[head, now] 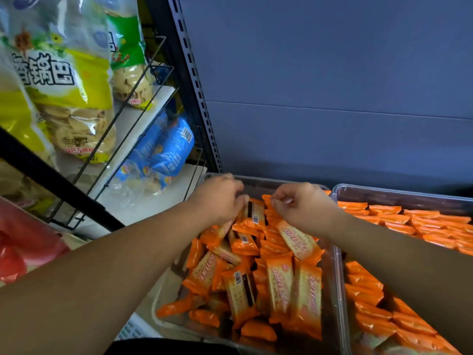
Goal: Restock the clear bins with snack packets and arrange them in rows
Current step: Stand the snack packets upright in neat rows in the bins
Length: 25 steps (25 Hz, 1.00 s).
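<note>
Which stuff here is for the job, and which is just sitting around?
For the job: left hand and right hand, gripping orange packets; jumbled left bin; right bin in rows.
Just lying about: yellow snack bags, blue bags, red bag.

Both forearms reach over the bin [331, 278]; at its far end the left hand [220, 198] pinches a packet [256, 213], right hand [304, 204] curled alongside.

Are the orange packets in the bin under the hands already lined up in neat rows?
No, the packets in the left bin lie jumbled at all angles, unlike the tidy rows in the right bin.
</note>
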Each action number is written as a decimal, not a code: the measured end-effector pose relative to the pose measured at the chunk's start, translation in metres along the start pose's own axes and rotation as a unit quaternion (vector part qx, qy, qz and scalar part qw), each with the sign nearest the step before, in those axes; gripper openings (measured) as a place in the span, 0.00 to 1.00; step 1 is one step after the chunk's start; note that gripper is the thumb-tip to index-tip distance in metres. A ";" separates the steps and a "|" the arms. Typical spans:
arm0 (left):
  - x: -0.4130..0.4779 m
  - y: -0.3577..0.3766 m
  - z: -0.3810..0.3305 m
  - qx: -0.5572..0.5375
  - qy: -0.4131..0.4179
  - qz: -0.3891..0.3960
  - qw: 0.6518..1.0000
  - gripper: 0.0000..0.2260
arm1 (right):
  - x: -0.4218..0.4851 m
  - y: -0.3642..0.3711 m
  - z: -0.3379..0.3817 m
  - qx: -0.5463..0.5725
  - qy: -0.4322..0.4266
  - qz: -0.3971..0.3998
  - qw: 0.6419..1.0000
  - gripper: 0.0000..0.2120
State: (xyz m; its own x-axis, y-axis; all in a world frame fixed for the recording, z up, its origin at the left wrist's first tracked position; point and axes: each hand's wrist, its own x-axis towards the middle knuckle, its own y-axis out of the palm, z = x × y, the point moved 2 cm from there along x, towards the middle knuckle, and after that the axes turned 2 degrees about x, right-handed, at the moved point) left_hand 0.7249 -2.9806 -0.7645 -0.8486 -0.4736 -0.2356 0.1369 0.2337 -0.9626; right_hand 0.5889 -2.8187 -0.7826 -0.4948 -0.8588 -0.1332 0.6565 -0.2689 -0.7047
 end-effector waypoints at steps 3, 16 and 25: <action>0.013 0.024 0.010 -0.022 -0.031 0.125 0.991 0.30 | 0.007 0.012 -0.001 -0.044 -0.023 0.021 0.999 0.13; 0.025 0.032 0.019 -0.123 -0.087 0.043 0.988 0.25 | 0.014 0.016 -0.011 -0.012 0.040 0.061 0.997 0.16; 0.019 0.056 0.017 -0.033 -0.054 0.201 0.978 0.41 | 0.017 0.014 -0.012 0.030 0.036 0.044 0.998 0.23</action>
State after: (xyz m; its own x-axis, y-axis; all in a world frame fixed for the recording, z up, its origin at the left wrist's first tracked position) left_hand 0.7253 -2.9909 -0.8247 -0.6745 -0.4182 -0.6085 0.4117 0.4710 -0.7801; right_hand 0.5830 -2.8319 -0.8036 -0.4724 -0.8469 -0.2442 0.7311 -0.2217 -0.6452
